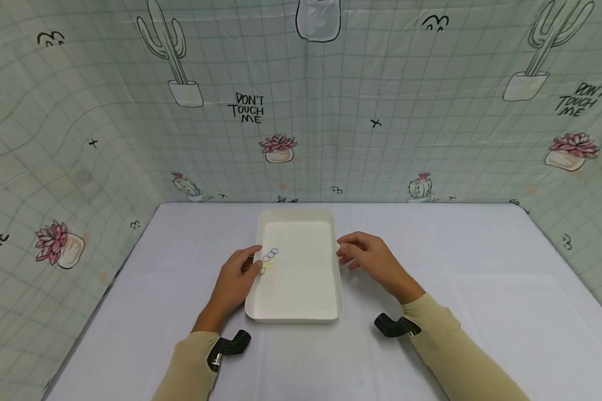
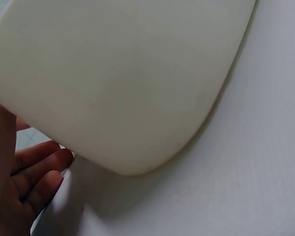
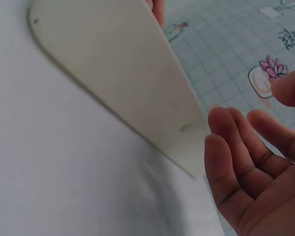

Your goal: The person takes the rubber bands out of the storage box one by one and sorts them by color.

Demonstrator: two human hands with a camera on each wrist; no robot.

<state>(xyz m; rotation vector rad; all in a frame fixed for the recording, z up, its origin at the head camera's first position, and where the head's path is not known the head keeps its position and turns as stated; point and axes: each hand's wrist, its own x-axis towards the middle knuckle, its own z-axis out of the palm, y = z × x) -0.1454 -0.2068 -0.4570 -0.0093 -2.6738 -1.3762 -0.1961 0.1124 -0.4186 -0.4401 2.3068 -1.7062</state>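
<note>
A shallow white rectangular tray [image 1: 301,278] lies on the table. Small thin rings are near its left side: blue rings [image 1: 270,254], paler yellow rings [image 1: 271,278] and a dark ring [image 1: 262,271] by my left thumb. My left hand [image 1: 234,281] is at the left rim, thumb and index finger reaching over it with a gap between their tips. Its other fingers hang loosely bent outside the wall in the left wrist view. Just beyond the right rim, my right hand [image 1: 373,262] holds nothing, its fingers loosely bent. The rings are out of sight in both wrist views.
A white cloth covers the table [image 1: 431,345]. Behind and at the sides hangs a grid-patterned curtain [image 1: 341,150] with cactus drawings. Each wrist carries a black camera mount, the left mount [image 1: 229,346] close to the tray's front left corner.
</note>
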